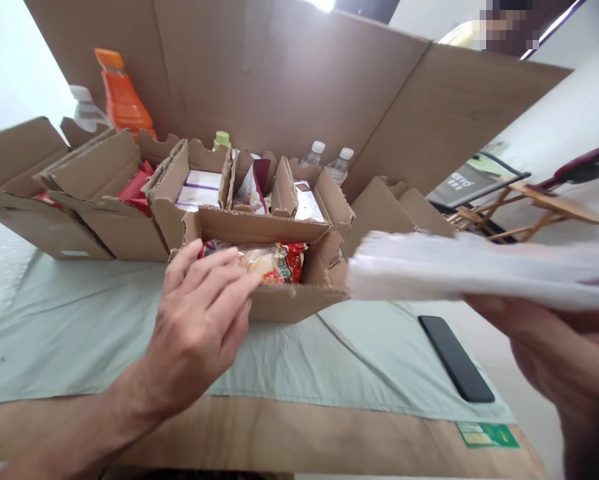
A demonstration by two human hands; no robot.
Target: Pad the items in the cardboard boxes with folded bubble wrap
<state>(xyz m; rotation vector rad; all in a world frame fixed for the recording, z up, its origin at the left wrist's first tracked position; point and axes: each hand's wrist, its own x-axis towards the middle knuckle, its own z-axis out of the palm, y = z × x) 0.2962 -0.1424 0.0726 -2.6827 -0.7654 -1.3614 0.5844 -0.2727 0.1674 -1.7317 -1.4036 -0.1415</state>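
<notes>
My left hand (199,320) reaches over the near left corner of the front cardboard box (274,303), fingers stretched out. Its fingertips are at the packets inside; whether they press on them I cannot tell. In that box lie a red printed snack packet (292,260) and a clear wrapper with something pale yellow (264,263). On the right, my right hand (544,340) grips a flat white packet (419,267) from below, held up level in front of the camera. The white packet is blurred, and its far right end leaves the picture.
Behind stands a row of open cardboard boxes (92,227) holding red packets, white cartons and a pouch. An orange bottle (127,100) and clear bottles (339,163) stand before a tall cardboard panel (289,80). A black phone (454,360) and green card (487,435) lie right.
</notes>
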